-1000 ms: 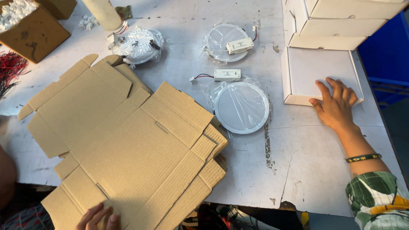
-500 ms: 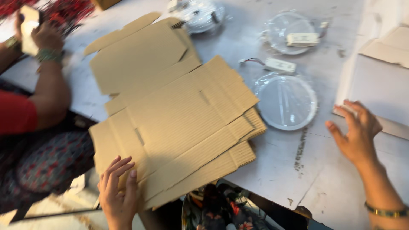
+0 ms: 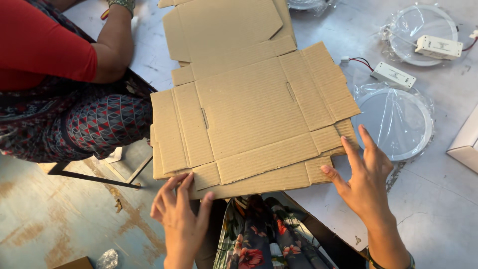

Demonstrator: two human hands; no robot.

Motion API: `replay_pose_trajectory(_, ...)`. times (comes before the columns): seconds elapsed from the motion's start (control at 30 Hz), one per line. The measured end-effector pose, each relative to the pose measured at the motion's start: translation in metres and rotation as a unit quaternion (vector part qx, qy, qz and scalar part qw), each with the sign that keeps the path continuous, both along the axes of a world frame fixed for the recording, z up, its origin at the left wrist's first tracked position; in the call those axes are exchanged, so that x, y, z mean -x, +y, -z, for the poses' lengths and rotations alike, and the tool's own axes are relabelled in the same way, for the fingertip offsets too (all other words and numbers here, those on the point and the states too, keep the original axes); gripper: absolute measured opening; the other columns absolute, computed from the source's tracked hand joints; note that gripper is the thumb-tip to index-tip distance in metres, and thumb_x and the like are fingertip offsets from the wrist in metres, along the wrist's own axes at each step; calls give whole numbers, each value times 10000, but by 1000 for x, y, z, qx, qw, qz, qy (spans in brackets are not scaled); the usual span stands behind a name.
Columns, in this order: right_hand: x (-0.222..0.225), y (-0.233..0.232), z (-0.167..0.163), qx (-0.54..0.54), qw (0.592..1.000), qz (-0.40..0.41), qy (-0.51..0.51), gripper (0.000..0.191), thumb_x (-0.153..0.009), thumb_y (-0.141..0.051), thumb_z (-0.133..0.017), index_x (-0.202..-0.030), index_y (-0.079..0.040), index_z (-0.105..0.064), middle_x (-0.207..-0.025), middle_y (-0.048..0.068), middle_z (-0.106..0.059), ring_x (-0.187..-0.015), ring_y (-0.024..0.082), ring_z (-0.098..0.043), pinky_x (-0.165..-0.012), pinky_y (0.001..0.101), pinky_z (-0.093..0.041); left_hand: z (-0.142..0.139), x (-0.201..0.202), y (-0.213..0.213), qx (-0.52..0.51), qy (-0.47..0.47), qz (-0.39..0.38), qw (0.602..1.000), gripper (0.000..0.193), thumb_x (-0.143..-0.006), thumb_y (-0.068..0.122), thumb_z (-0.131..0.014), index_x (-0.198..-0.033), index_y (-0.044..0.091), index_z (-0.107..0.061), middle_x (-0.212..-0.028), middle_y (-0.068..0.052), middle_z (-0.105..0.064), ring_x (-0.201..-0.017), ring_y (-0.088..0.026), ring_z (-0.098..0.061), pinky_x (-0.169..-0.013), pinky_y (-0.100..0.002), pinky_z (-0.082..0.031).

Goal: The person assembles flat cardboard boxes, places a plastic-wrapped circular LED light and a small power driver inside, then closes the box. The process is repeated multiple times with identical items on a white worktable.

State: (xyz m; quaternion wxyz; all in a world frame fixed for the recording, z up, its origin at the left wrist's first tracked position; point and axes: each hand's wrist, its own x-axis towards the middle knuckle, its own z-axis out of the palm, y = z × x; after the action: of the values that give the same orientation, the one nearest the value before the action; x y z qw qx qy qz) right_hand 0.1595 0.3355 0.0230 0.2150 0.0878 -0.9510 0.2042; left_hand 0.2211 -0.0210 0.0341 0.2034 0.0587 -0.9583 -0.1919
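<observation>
A stack of flat, unfolded brown cardboard box blanks (image 3: 249, 114) lies on the grey table, overhanging its near edge. My left hand (image 3: 181, 211) touches the stack's near left corner with fingers spread. My right hand (image 3: 366, 174) rests at the stack's near right corner, fingers apart, thumb against the cardboard edge. Neither hand grips anything. A round white panel light in clear plastic wrap (image 3: 396, 122) lies just beyond my right hand, with its small white driver box (image 3: 393, 74) and wires behind it.
A second wrapped round light (image 3: 423, 35) with a driver box lies far right. A white box corner (image 3: 465, 144) shows at the right edge. A person in a red top (image 3: 45, 50) sits at the left beside the table. Worn floor lies below.
The view has swung left and closer. My right hand moved from the white box area to the stack's near right corner; my left hand stays at the stack's near edge.
</observation>
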Motion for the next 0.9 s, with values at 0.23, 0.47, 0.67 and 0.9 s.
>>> replay_pose_trajectory(0.23, -15, -9, -2, 193, 981, -22, 10, 563, -921, -372, -730, -1342, -24, -595, -1624, 196, -414, -1541, 360, -366, -1245, 508, -306, -1, -7, 12, -253, 62, 23, 965, 636, -825, 253, -791, -1367, 38, -539, -1471, -129, -472, -1389, -331, -399, -1175, -448, -244)
replay_pose_trajectory(0.47, -38, -45, 25, 655, 752, -40, 54, 494, -941, 81, -706, -1394, -40, -552, -1326, 153, -586, -1300, 193, -576, -1121, 335, -486, 15, 0, 53, -295, 30, 67, 953, 401, -838, 180, -833, -1150, 69, -606, -1323, -86, -598, -1224, -255, -513, -1088, -366, -292)
replay_pose_trajectory(0.67, -37, -32, 39, 744, 664, -38, 69, 367, -946, 129, -657, -1257, -51, -584, -1241, 140, -633, -1146, 197, -624, -1074, 365, -525, 19, -9, 51, -121, 100, 140, 978, 524, -775, 186, -846, -1224, 60, -607, -1322, -75, -642, -1340, -225, -557, -1138, -472, -166)
replay_pose_trajectory(0.9, -37, -46, 36, 452, 884, -56, 106, 169, -949, 85, -716, -1021, -53, -652, -1181, 94, -660, -1080, 160, -660, -873, 299, -562, 34, -9, 59, -91, 96, 164, 978, 561, -745, 214, -871, -1254, 147, -643, -1368, -13, -639, -1359, -175, -557, -1143, -429, -222)
